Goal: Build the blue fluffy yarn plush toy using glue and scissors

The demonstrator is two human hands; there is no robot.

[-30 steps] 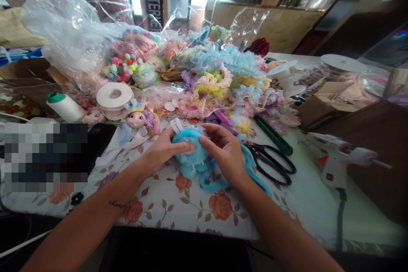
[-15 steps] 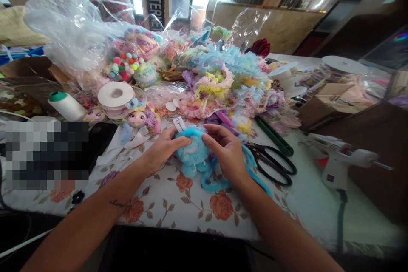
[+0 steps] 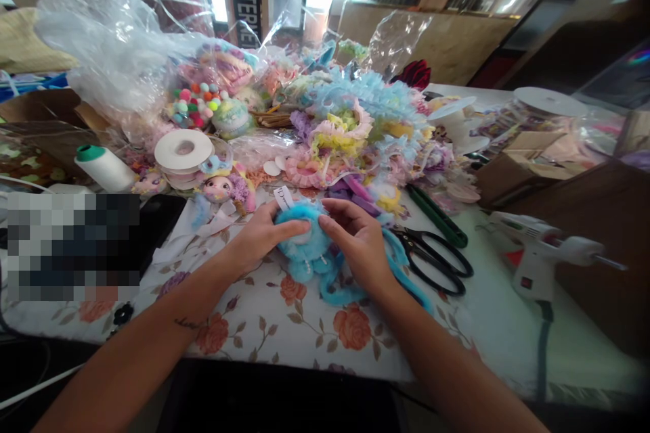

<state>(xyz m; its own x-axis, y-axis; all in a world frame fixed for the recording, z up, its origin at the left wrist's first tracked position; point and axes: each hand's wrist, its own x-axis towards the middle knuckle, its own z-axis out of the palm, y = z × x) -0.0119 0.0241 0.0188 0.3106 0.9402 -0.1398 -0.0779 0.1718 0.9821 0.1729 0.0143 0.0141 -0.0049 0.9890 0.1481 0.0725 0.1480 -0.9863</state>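
A light blue fluffy plush toy (image 3: 305, 260) sits on the flowered cloth between my hands, with small white bead strands on its lower front. My left hand (image 3: 267, 233) grips its left side, the thumb pressed across its top. From the other side my right hand (image 3: 358, 237) pinches its upper right edge with thumb and fingers. A white printed label (image 3: 283, 198) sticks up behind the toy's top left. A fuzzy blue strip (image 3: 345, 294) trails from the toy under my right wrist towards the right. My fingers hide part of the toy.
Black-handled scissors (image 3: 437, 260) and a green cutter (image 3: 437, 216) lie right of my right hand. Farther right is a white glue gun (image 3: 538, 250). Behind stand a ribbon spool (image 3: 183, 149), a thread cone (image 3: 104, 168), a doll head (image 3: 221, 188) and heaped pastel trims (image 3: 365, 101).
My left thumb has slid slightly right across the top of the toy. The toy and its label have shifted a little to the left, and the toy's top appears tipped slightly.
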